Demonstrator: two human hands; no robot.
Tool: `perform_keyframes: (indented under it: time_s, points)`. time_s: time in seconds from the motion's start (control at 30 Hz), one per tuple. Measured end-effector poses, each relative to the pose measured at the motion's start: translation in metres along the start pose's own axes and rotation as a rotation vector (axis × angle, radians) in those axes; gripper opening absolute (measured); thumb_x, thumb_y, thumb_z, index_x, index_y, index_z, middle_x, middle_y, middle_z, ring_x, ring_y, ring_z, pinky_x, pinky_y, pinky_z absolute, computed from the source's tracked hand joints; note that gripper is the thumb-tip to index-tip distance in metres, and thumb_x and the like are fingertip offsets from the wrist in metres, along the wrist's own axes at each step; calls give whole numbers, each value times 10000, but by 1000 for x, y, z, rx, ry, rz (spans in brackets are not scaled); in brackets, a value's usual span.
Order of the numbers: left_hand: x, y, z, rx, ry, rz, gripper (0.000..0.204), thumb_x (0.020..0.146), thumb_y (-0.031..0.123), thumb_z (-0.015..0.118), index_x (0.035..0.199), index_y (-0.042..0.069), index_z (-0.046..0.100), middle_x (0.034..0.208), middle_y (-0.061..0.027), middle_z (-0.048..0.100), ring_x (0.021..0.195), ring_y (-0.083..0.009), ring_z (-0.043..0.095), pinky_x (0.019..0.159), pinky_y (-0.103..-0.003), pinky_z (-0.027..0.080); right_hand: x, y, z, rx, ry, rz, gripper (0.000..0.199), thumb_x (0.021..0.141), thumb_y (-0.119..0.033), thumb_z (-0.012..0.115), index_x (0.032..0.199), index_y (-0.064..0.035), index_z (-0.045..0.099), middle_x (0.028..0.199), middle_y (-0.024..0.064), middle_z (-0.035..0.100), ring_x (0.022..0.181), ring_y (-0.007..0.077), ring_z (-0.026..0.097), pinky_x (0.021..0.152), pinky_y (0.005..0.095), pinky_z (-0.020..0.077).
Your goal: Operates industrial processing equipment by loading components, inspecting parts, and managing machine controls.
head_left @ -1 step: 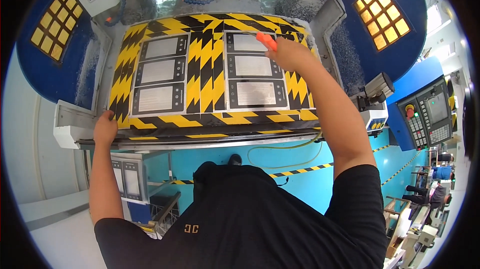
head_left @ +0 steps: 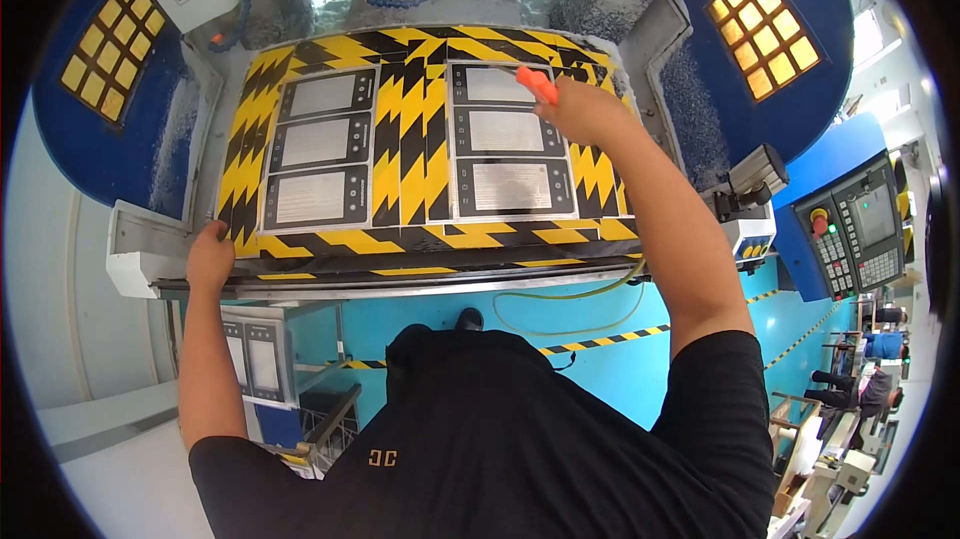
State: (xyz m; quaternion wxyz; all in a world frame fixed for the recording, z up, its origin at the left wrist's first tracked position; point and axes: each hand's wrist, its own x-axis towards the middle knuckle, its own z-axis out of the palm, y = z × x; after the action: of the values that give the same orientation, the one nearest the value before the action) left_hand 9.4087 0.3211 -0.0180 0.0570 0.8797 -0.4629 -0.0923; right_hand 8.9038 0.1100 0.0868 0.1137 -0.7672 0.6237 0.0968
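My right hand (head_left: 590, 112) is closed around an orange air blow gun (head_left: 538, 86). It is held over the top panel of the right column, with its thin nozzle pointing left. Below it, a second panel (head_left: 510, 132) and a third panel (head_left: 512, 188) lie flat, each dark-framed with a pale rectangular middle. Three similar panels (head_left: 318, 139) form the left column. Yellow-and-black striped tape (head_left: 410, 169) surrounds both columns. At the front left corner of this bed my left hand (head_left: 211, 257) rests on the edge, holding no visible object; its fingers are partly hidden.
Blue machine doors with barred windows (head_left: 765, 34) flank the bed. Bendable coolant hoses (head_left: 405, 2) hang at the back. A control panel (head_left: 850, 229) stands at right. A yellow hose (head_left: 570, 329) loops below the front edge. More panels (head_left: 262, 359) stand lower left.
My right hand and the orange air blow gun have shifted slightly to the right and nearer to me. My left hand and the panels have stayed in place.
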Motion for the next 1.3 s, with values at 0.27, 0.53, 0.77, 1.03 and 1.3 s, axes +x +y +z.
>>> perform_keyframes:
  time_s: [0.27,0.53,0.77,1.03,1.3]
  points:
    - [4,-8,5,1,-6,24,393,787,156,495,1163,112,601,1124,-167,635,1064,-352,587,900,-421,455,-46,82,29,-8,67,177,532,890,-474,542,1151,-12,517,1016,188,654,951,362,630,803,447,486]
    - [4,-11,8,52,-24,22,389,784,150,490,1156,119,600,1109,-165,641,1052,-352,593,889,-425,459,-123,0,52,46,-72,8,485,893,-459,554,1092,-21,492,900,178,668,863,363,652,755,458,505]
    - [9,-11,10,33,-33,56,382,770,145,490,1132,113,610,1102,-170,642,1054,-351,593,887,-421,460,-56,2,65,193,48,-51,470,903,-456,537,1108,-36,497,906,188,664,838,377,647,727,470,501]
    - [18,-27,25,-6,-42,96,377,778,131,477,1133,101,601,1106,-160,644,1056,-348,593,883,-400,460,-152,64,51,67,-17,69,499,878,-484,570,1042,-18,501,787,183,654,751,361,650,681,458,494]
    - [33,-49,36,-30,-73,142,383,788,88,465,1151,97,586,1113,-151,645,1073,-342,589,898,-390,456,-271,74,33,-47,-21,-54,409,814,-399,675,906,-44,493,638,135,609,633,335,630,575,423,487]
